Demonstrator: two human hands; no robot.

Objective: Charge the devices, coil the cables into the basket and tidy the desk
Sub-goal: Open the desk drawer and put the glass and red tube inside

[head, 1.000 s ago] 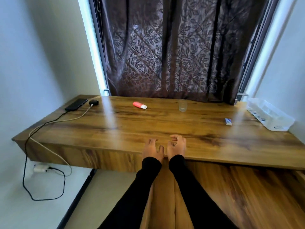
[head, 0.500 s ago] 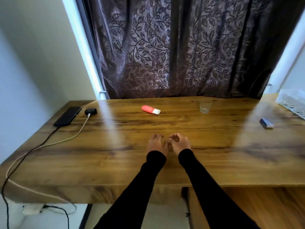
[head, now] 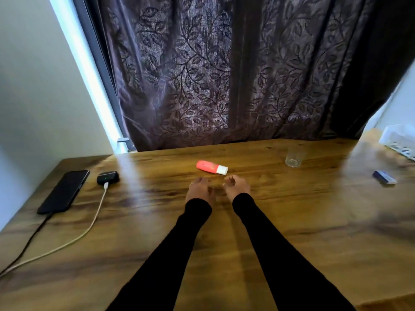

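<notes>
A black phone lies at the desk's left end with a black cable plugged into its near end. Beside it a small black earbud case shows a green light, and a white cable runs from it off the left edge. My left hand and my right hand hover side by side over the middle of the wooden desk, fingers loosely curled, holding nothing. An orange tube with a white cap lies just beyond my fingertips. The white basket sits at the far right.
A clear glass stands near the curtain, right of the tube. A small blue and white object lies toward the right end. A dark leaf-patterned curtain hangs behind the desk, with a wall on the left.
The camera has come closer to the desk. Both hands have moved from the desk's front edge forward to its middle, close to the orange tube, and have drawn slightly apart.
</notes>
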